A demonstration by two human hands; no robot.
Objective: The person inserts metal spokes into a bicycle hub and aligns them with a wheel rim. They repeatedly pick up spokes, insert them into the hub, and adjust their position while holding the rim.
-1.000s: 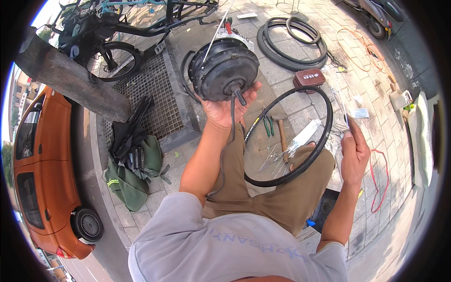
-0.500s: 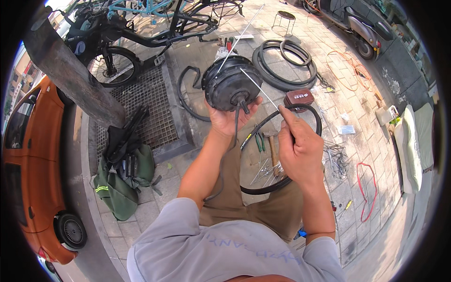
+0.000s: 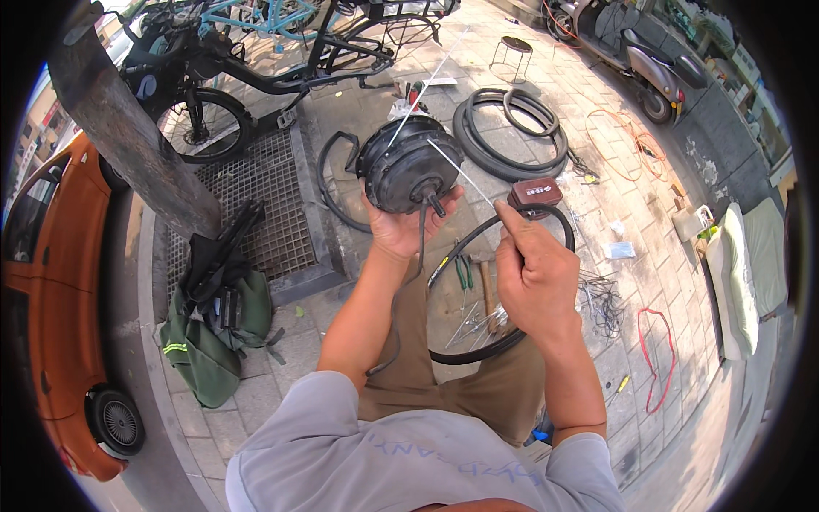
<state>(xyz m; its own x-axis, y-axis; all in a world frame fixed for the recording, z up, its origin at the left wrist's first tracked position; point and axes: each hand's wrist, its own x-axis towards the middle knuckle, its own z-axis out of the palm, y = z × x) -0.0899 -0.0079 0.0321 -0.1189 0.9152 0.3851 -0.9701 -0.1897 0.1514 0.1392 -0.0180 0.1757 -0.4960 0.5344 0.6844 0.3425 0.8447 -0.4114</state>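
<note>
Black and round, the hub motor [image 3: 411, 165] sits just above the middle of the frame, and we hold it up from below with our left hand [image 3: 403, 228], fingers curled under its lower edge. A short axle sticks out of its centre, and a dark cable [image 3: 420, 247] hangs down from there past our left wrist. Two thin silver spokes [image 3: 461, 173] stick out of the motor; one runs to the upper right of it, the other slants down toward our right hand [image 3: 536, 275]. That hand sits right of centre, closed in a narrow pinch on the lower spoke's end, forefinger stretched along it.

Behind our right hand a bare black rim [image 3: 478, 341] lies on the paving, with pliers [image 3: 461, 271] and loose spokes inside its ring. A small brown box [image 3: 536, 191] rests just above the rim. Black tyres [image 3: 509, 134] lie coiled in the upper middle, a green bag [image 3: 213, 337] at the left, an orange car [image 3: 51, 316] along the left edge.
</note>
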